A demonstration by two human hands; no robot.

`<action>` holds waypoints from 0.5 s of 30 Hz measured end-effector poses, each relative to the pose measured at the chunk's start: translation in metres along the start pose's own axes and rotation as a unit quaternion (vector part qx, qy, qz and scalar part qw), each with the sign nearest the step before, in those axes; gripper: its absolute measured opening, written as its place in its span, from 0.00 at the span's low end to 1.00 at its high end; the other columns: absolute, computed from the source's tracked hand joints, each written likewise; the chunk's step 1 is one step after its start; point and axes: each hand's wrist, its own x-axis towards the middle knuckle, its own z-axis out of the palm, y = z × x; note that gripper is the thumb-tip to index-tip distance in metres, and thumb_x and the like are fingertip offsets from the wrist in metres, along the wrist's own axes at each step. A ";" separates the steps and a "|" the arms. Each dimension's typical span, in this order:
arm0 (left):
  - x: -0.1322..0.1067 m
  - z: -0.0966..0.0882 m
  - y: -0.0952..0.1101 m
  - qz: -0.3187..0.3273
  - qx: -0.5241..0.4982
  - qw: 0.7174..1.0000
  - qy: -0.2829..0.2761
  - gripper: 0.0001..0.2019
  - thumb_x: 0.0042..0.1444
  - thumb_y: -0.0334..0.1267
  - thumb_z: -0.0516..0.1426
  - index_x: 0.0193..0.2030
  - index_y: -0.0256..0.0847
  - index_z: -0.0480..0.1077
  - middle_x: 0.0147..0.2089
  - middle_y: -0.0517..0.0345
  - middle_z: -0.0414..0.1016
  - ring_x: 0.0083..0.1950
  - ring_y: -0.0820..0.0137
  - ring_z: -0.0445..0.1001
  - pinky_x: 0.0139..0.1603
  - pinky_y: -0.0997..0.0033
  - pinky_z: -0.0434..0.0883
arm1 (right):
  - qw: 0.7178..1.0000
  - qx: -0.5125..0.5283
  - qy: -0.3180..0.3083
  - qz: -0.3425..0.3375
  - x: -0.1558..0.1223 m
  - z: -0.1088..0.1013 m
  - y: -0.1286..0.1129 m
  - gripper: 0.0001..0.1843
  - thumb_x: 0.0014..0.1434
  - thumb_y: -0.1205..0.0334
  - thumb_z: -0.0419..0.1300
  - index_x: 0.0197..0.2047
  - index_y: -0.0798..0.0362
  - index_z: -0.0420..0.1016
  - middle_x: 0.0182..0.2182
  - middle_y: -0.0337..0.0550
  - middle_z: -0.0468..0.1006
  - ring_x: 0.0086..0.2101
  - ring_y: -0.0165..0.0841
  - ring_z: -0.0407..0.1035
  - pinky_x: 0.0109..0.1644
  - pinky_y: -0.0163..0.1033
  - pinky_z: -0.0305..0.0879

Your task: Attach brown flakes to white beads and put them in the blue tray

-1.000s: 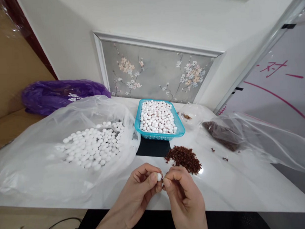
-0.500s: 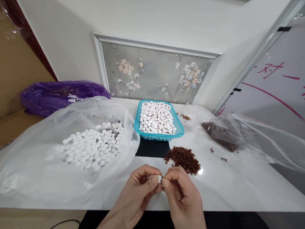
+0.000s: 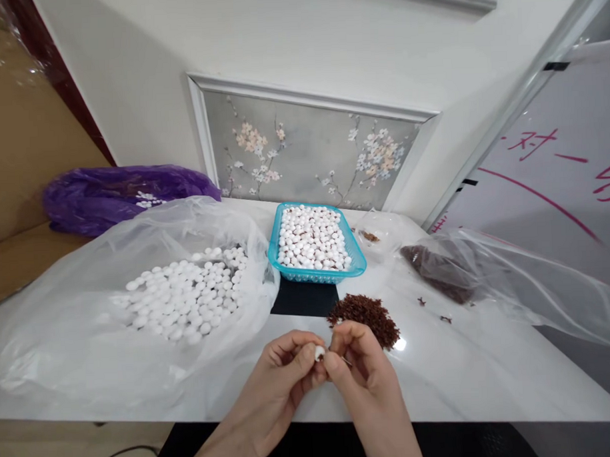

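My left hand (image 3: 285, 376) pinches a small white bead (image 3: 318, 352) between thumb and forefinger, just above the near edge of the white table (image 3: 440, 384). Pressed right against it, my right hand (image 3: 360, 370) pinches something tiny and dark at the bead; I cannot make it out. Just behind my right hand lies a heap of small reddish-brown pieces (image 3: 364, 316). A turquoise basket (image 3: 316, 273) full of white beads stands further back. At left a clear plastic bag (image 3: 63, 330) lies open with many white beads (image 3: 187, 296) in it.
A second clear bag (image 3: 511, 281) with more reddish-brown pieces lies at right, with a few loose pieces beside it. A purple bag (image 3: 118, 192) sits at the far left. A dark square (image 3: 305, 300) shows under the basket. A floral panel stands against the wall.
My hands have stayed together at the bead with only small finger shifts; the right fingers have closed in tighter on it. The view has tilted slightly.
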 end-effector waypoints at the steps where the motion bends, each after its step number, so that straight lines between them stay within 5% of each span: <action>1: 0.000 0.000 0.001 -0.007 -0.009 1.000 -0.001 0.03 0.52 0.35 0.61 0.32 0.37 0.75 0.27 0.61 0.71 0.28 0.79 0.68 0.36 0.78 0.69 | 1.000 0.012 0.005 0.007 0.000 -0.002 0.000 0.10 0.58 0.55 0.57 0.41 0.50 0.65 0.30 0.37 0.68 0.32 0.30 0.66 0.36 0.34 0.67; 6: -0.003 0.000 0.004 -0.023 -0.028 0.999 0.001 0.05 0.53 0.35 0.60 0.33 0.35 0.76 0.33 0.58 0.72 0.33 0.78 0.71 0.42 0.78 0.71 | 0.997 -0.071 0.037 0.008 -0.004 -0.013 0.011 0.11 0.60 0.53 0.54 0.36 0.51 0.69 0.24 0.36 0.68 0.27 0.30 0.64 0.30 0.32 0.62; 15: -0.004 0.001 0.004 -0.002 0.017 1.000 0.022 0.07 0.48 0.29 0.63 0.36 0.35 0.77 0.33 0.57 0.76 0.33 0.76 0.72 0.40 0.79 0.71 | 0.990 -0.131 -0.008 -0.051 -0.007 -0.017 0.028 0.11 0.61 0.56 0.53 0.32 0.51 0.71 0.23 0.36 0.67 0.24 0.29 0.60 0.28 0.32 0.58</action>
